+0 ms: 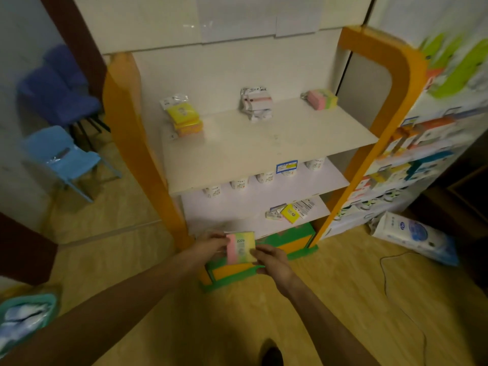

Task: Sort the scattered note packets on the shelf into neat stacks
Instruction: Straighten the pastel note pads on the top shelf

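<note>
A pink, green and yellow note packet (240, 247) is held in front of the low shelf, my left hand (211, 243) gripping its left edge and my right hand (269, 258) its right lower corner. On the top shelf (264, 149) stand three stacks: yellow and orange packets (184, 118) at left, white packets (257, 103) in the middle, pink and yellow packets (320, 99) at right. Several loose packets (289, 211) lie scattered on the low shelf.
The orange-framed shelf unit (124, 122) has white paper cups (264, 178) on its middle shelf and a green and orange base (290, 241). Blue chairs (63, 159) stand at left. A stocked rack (422, 154) and a white bag (412, 233) sit at right.
</note>
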